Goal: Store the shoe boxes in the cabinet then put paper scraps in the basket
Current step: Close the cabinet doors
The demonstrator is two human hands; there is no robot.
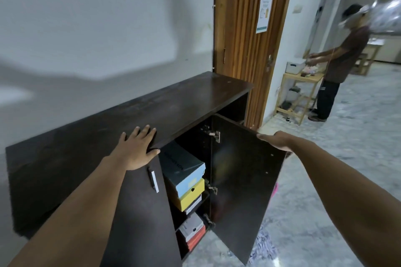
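Note:
A dark brown cabinet (91, 136) stands against the white wall. Its right door (243, 180) hangs open; the left door (138, 212) is closed. Inside, a blue-and-dark shoe box (184, 167) rests on a yellow box (191, 197) on the upper shelf. A white box (191, 224) lies over an orange box (196, 239) below. My left hand (138, 147) lies flat on the cabinet top's front edge, fingers spread. My right hand (275, 140) grips the top edge of the open door. Paper scraps (265, 247) lie on the floor behind the door.
A slatted wooden door (249, 39) with a paper notice stands right of the cabinet. Farther right, a person (338, 60) stands at a small wooden shelf table (297, 95). A pink object (275, 188) peeks out behind the open door. The floor is pale marble tile.

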